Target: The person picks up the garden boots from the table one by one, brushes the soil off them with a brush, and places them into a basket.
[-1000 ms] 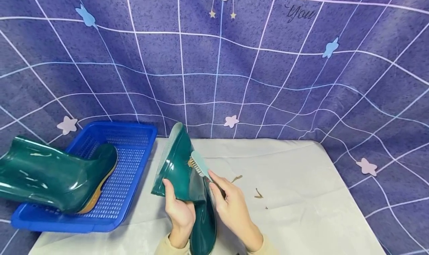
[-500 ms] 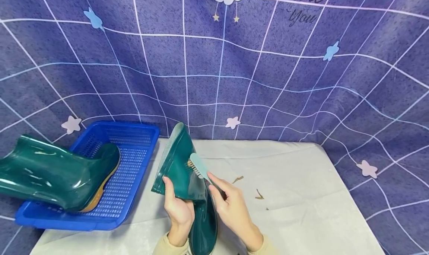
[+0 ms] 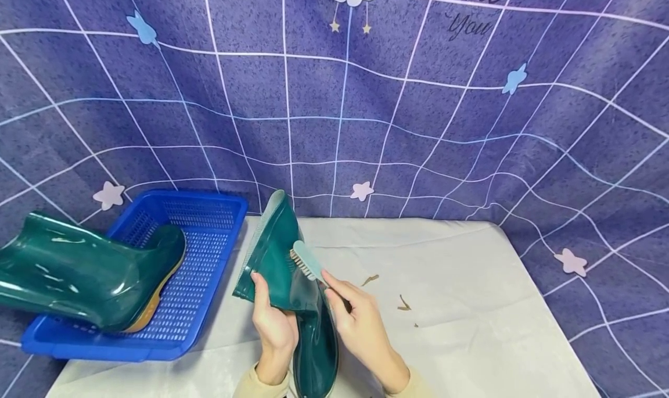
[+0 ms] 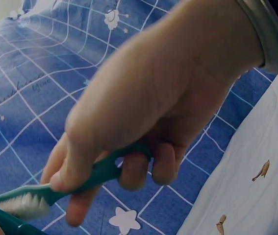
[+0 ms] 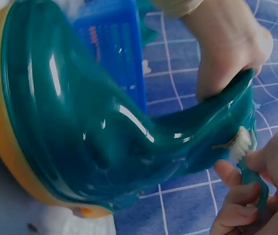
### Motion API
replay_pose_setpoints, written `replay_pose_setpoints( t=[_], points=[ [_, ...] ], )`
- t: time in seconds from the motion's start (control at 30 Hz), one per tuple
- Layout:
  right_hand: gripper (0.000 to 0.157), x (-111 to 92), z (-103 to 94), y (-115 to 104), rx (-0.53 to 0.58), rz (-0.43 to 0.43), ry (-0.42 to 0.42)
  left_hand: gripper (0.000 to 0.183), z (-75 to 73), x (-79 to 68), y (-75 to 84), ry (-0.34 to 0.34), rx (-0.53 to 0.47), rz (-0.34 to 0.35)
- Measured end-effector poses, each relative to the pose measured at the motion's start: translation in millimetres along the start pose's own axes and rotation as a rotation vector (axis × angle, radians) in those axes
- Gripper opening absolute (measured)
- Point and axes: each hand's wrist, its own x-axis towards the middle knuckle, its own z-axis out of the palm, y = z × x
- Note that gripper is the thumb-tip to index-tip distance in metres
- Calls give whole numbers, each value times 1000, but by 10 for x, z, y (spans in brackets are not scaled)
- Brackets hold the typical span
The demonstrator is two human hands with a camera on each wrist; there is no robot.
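A glossy green rain boot [image 3: 316,348] stands toe toward me at the table's near edge, its shaft tilted up and left. My left hand [image 3: 274,331] grips the shaft near its opening, thumb outside; the other fingers are hidden in the head view. My right hand [image 3: 360,319] holds a pale teal scrubbing brush [image 3: 309,261] by its handle, bristles against the shaft. Curled fingers wrap the brush handle [image 4: 97,177] in the left wrist view. A brown smear [image 5: 222,146] lies beside the bristles in the right wrist view, where the boot's orange sole [image 5: 4,142] also shows.
A second green rain boot [image 3: 89,276] lies on its side across a blue plastic basket [image 3: 204,282] at left. Several brown bits [image 3: 403,303] are scattered on the white table cover [image 3: 470,282]. A blue gridded curtain [image 3: 313,131] hangs behind.
The brush has shifted slightly down and left along the shaft. The brown clump at its bristles, visible earlier, no longer shows in the head view. Both hands keep their holds.
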Motion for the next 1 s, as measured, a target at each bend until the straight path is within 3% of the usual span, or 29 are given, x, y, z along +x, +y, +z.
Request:
replay_pose_setpoints(
  t=[0.13, 0.33, 0.57, 0.77, 1.0],
  points=[
    [32, 9, -23, 3, -19, 65, 57, 69, -3, -3, 7, -32, 45, 0],
    [33, -3, 1, -23, -3, -43, 136, 66, -33, -11, 3, -88, 76, 22],
    [30, -17, 16, 19, -81, 21, 139, 68, -47, 9, 19, -54, 58, 33],
    [31, -9, 29, -5, 20, -104, 143, 63, -55, 17, 20, -59, 45, 33],
    [30, -6, 29, 30, -80, 25, 126, 70, -37, 29, 45, 7, 36, 5]
  ],
)
